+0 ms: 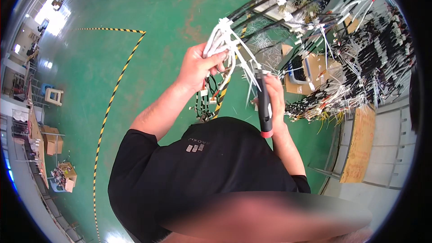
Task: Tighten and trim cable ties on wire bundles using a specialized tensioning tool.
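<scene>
My left hand [200, 67] is closed round a bundle of white cables [219, 36], thumb across the front. Below that hand dangle the harness's thinner dark and red wires with small white connectors [204, 92]. In my right hand [275, 95] is a black cable tie gun [263, 101] with a red end, held upright with the red end toward my body. Its tip meets the long white tie tails [246, 65] that run down from the bundle. Fingers of the right hand wrap its far side and are partly hidden.
Black cables [256, 6] stretch from the bundle to the upper right. A dense mass of hanging wire harnesses [360, 67] fills the right side, near an open cardboard box [319, 69]. Cut tie scraps [265, 45] litter the green floor, crossed by yellow-black tape [118, 83]. A stool [54, 96] stands left.
</scene>
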A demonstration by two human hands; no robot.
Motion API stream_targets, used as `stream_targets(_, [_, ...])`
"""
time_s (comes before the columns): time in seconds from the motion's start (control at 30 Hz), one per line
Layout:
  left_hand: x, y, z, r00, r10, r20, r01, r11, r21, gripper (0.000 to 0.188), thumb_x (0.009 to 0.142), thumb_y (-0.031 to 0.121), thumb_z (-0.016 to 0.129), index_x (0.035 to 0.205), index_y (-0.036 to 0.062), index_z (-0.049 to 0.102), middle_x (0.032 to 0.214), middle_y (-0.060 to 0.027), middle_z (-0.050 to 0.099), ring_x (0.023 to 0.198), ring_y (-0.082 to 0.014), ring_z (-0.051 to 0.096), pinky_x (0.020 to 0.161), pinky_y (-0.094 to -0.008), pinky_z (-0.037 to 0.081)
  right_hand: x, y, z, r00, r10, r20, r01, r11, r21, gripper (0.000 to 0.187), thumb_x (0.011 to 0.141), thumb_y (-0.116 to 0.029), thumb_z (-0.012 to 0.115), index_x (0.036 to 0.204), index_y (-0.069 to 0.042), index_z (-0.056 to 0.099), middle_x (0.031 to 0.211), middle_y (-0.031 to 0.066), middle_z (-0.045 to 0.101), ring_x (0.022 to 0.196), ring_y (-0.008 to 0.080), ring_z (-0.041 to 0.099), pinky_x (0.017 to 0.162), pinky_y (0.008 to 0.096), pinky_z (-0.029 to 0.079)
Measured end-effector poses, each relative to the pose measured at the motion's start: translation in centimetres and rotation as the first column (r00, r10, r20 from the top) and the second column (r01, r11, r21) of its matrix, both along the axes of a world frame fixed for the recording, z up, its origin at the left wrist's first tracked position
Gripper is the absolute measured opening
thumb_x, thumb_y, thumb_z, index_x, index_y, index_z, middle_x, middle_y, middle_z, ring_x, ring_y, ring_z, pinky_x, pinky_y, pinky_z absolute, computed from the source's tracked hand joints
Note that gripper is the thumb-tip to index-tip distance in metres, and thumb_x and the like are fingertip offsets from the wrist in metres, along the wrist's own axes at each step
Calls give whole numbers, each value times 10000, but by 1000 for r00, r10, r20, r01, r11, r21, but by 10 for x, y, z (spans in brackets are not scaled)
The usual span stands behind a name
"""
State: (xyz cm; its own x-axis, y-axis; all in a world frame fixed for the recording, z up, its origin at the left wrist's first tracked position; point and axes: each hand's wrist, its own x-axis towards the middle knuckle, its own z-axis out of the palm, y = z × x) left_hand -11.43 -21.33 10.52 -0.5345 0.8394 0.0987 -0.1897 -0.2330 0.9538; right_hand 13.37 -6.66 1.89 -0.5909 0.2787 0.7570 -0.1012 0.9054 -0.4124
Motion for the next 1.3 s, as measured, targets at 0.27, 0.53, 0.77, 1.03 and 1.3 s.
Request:
stream_targets(0.27, [-19,3,-13,991,-108,81,109,994,-4,187,1013,69,715,1167,-36,697,950,-92,757,695,-98,682,535,-198,480,12,0,-10,943,276,-184,-329,715,-616,502,981,-111,725,1447,8,582,1533,156,570,1375,311,561,1177,434,421])
stream_targets(0.53, [-9,4,-16,981,-180,78,185,981,-63,197,1022,108,730,1151,-34,685,853,-89,738,641,-82,642,540,-185,467,-27,17,-7,813,361,-457,-522,104,-846,536,854,-286,871,1282,-46,654,1648,223,464,1538,323,427,1240,471,330])
stream_targets(0.77, [-14,5,-29,964,-255,71,257,966,-19,299,1032,183,728,1258,-5,675,1096,-148,763,604,-58,556,560,-203,481,-35,10,22,809,311,-499,-538,49,-841,818,830,-238,877,1543,-19,540,1566,157,575,1473,266,510,1274,426,315])
stream_targets(1.03, [-60,20,-33,657,-753,42,753,653,-74,465,849,0,665,1313,3,645,1177,-218,746,652,-110,628,578,-228,494,-3,-1,39,689,229,-688,-664,-180,-725,880,819,-256,920,1572,-47,515,1597,174,537,1461,251,515,1247,458,363])
stream_targets(1.3, [-22,32,-23,794,-606,47,577,728,-369,413,863,-5,801,1261,-39,695,1084,-131,786,686,-52,648,487,-197,457,26,2,49,901,338,-273,-369,262,-892,675,928,-167,823,1529,-25,551,1547,140,600,1467,265,518,1260,458,341])
